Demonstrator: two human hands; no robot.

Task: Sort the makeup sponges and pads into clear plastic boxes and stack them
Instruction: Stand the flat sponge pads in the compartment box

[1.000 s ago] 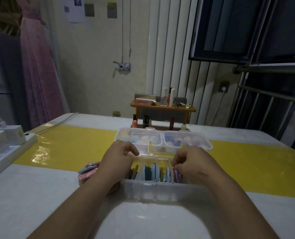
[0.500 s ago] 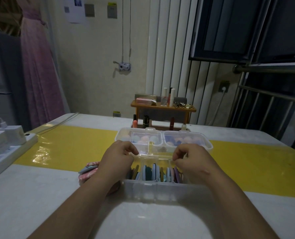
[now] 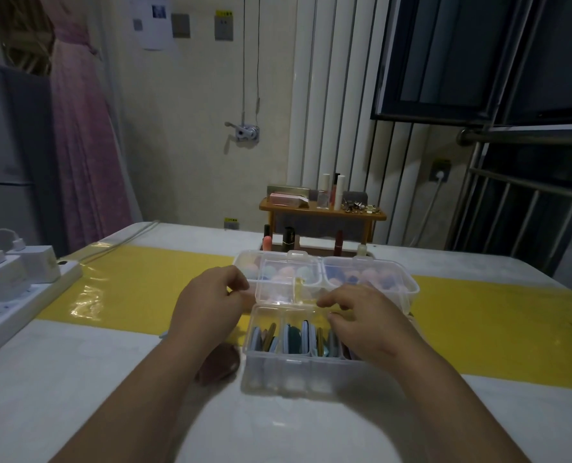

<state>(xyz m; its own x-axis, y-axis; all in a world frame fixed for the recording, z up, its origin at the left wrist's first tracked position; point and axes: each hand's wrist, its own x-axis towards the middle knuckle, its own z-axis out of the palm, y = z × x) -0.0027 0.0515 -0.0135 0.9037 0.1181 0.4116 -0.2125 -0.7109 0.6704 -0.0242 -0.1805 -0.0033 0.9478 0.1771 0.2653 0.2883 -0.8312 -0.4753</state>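
A clear plastic box (image 3: 298,372) stands near me on the table, with several coloured pads (image 3: 294,339) upright in its compartments. Its clear lid (image 3: 277,282) tilts up at the far side. My left hand (image 3: 211,305) pinches the lid's left edge with curled fingers. My right hand (image 3: 368,319) holds the lid's right part between curled fingertips and thumb. Behind stand two shut clear boxes of pastel sponges, one on the left (image 3: 246,264) and one on the right (image 3: 371,274). Loose pink pads (image 3: 217,362) lie in shadow under my left wrist.
A white power strip (image 3: 27,302) with two chargers lies at the table's left edge. A small wooden shelf (image 3: 321,213) with cosmetics and lipsticks stands beyond the boxes. A yellow strip (image 3: 495,322) crosses the white table.
The clear lid has swung up from behind the near box between my hands. My right hand has moved slightly toward me and to the right; the camera view has shifted a little.
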